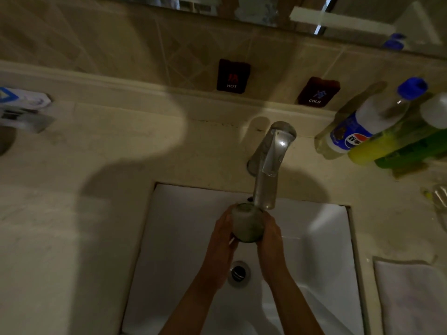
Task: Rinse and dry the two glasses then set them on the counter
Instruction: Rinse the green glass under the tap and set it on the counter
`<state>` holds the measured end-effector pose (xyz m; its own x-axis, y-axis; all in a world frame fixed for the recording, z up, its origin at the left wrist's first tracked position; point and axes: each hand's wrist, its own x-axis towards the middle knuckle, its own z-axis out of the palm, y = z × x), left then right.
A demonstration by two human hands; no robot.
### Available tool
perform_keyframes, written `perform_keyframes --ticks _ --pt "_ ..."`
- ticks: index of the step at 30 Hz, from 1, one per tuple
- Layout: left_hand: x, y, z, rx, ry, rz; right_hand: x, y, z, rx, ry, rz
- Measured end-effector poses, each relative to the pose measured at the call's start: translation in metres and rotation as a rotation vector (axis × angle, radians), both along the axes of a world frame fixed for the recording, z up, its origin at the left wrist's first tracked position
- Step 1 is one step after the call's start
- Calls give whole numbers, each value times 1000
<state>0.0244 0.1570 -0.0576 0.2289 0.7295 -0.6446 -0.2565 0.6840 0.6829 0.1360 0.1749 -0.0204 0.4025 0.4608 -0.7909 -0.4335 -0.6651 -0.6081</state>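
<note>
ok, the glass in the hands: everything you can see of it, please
The glass looks clear but cloudy, greyish-green in the dim light, a short rounded tumbler. It is held over the white sink, just below the metal faucet spout, one end towards the camera. The left hand and right hand clasp its sides. Whether water is running, or which end faces up, cannot be told.

Pale stone table (pixel 72 238) around a white sink (pixel 321 228), bottles (pixel 377 131) at back right, folded white towel (pixel 411 298) front right, faucet (pixel 271 160) behind the sink

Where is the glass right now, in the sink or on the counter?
Over the sink: both hands, left and right, hold the glass beneath the faucet.
</note>
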Motion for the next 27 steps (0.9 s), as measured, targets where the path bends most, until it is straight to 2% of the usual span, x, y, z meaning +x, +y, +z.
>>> perform_keyframes --ticks 7,11,14,17,21,25,27 --pt "-12 -5 -1 134 44 -151 2 -11 11 -74 52 133" --pt "-8 -9 -10 107 43 -135 7 -18 15 -104 154 246" --pt "-3 -8 -12 82 2 -58 13 -31 10 -84 -61 476" --pt "6 -4 -8 -25 -78 15 17 -40 4 -18 -263 566" --pt "21 2 -5 -123 -176 59 11 -43 8 77 -483 541" --pt "32 12 -9 -210 -146 86 -1 -38 12 64 -576 510" --pt "34 15 -7 -246 -153 56 -5 -36 8 69 -549 514"
